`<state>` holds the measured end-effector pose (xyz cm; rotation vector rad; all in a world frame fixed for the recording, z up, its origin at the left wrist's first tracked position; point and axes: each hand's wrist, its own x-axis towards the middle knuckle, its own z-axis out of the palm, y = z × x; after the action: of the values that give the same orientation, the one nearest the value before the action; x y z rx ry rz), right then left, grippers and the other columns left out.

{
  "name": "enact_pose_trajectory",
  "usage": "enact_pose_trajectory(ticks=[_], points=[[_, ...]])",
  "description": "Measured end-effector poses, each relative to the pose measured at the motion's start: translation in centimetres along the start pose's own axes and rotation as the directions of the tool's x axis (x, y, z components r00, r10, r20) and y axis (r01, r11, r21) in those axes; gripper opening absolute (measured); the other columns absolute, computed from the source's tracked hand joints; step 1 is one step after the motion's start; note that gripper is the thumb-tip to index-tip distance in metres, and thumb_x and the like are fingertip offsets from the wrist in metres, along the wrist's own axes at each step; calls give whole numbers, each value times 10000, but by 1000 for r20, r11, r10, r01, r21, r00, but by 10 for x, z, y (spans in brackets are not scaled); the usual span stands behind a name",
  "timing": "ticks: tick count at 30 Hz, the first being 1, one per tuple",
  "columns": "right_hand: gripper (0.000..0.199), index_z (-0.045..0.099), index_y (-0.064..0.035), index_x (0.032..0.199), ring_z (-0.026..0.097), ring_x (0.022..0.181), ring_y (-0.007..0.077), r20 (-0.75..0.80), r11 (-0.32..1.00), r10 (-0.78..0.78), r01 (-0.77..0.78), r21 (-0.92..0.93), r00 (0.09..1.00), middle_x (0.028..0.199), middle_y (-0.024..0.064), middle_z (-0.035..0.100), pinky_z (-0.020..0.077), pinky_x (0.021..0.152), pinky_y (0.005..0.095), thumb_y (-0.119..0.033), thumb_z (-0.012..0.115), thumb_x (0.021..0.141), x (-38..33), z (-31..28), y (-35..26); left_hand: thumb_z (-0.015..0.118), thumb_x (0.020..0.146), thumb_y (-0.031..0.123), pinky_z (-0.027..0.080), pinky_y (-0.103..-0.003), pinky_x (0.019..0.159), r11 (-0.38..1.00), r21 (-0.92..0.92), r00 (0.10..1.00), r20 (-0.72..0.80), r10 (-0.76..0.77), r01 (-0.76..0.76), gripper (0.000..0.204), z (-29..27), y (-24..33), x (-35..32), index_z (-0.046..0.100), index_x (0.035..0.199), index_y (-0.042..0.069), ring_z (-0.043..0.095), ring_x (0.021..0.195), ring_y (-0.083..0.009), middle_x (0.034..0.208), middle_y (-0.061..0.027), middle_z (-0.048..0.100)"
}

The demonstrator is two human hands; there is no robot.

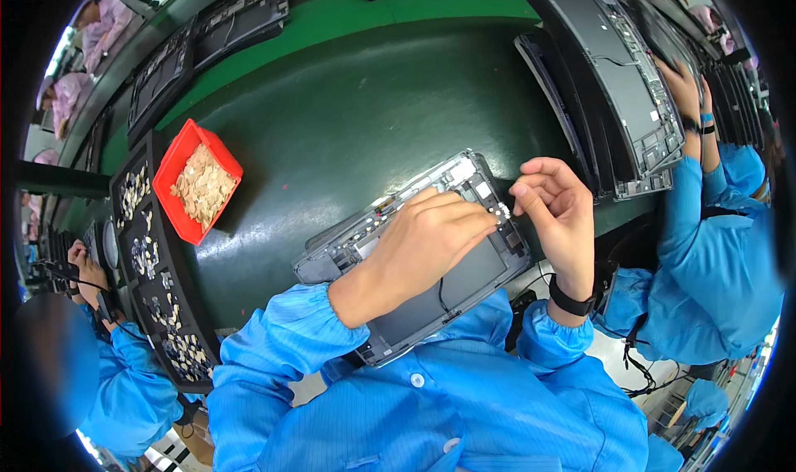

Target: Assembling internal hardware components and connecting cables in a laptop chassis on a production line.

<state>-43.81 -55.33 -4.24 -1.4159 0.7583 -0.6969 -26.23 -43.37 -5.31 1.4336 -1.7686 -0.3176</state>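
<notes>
An opened tablet shell [477,277], dark grey with exposed circuit parts and a large flat grey panel, lies tilted at the near edge of the bench, close to my body. My left hand [423,244] reaches across it, fingers bunched and pointing at small white parts [503,212] by its right end. Whatever those fingertips pinch, if anything, is hidden. Just beyond the tablet's right edge, my right hand [560,211] is raised with thumb and forefinger drawn together and the other fingers curled. What it holds, if anything, is too small to name.
A red bin [230,157] of small tan pieces stands at left, beside a black compartment tray [131,248] of small parts. Stacked tablet shells [609,58] rise at right; more shells [240,24] lie at the far left. Co-workers in blue [713,265] sit on both sides.
</notes>
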Motion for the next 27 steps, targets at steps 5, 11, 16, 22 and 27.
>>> enact_pose_trajectory(ticks=[5,11,16,22,27], points=[[189,627,38,1135,633,808,72,-141,999,-4,-3,-49,990,943,53,694,504,731,213,6,683,957,-3,-20,14,756,832,124,505,-332,731,982,164,994,73,86,-97,182,1,4,7,770,1002,61,673,844,-200,963,-38,739],[173,649,29,1111,633,829,60,-131,999,-17,12,-37,991,954,33,694,499,762,200,-9,704,951,-5,-19,23,763,817,114,530,-339,757,983,137,990,86,109,-120,165,3,0,10,769,973,59,665,854,-207,967,-45,718],[174,654,28,1110,627,849,59,-134,999,-25,19,-51,991,971,34,693,497,783,206,-11,707,949,-5,-18,25,765,816,115,534,-336,764,982,154,992,88,93,-106,161,6,1,13,770,967,58,666,858,-209,962,-46,711],[167,658,28,1107,625,855,60,-138,997,-29,20,-71,990,974,36,693,496,785,207,-8,702,950,-6,-17,26,766,816,129,520,-342,768,985,156,992,110,62,-79,149,6,3,14,769,953,70,659,868,-207,950,-36,698],[169,661,31,1113,622,853,64,-148,994,-29,12,-113,989,966,39,696,492,776,212,-17,696,955,-8,-13,23,758,815,131,483,-356,793,976,211,998,44,48,-56,132,6,6,19,772,941,98,641,936,-202,985,-24,682]])
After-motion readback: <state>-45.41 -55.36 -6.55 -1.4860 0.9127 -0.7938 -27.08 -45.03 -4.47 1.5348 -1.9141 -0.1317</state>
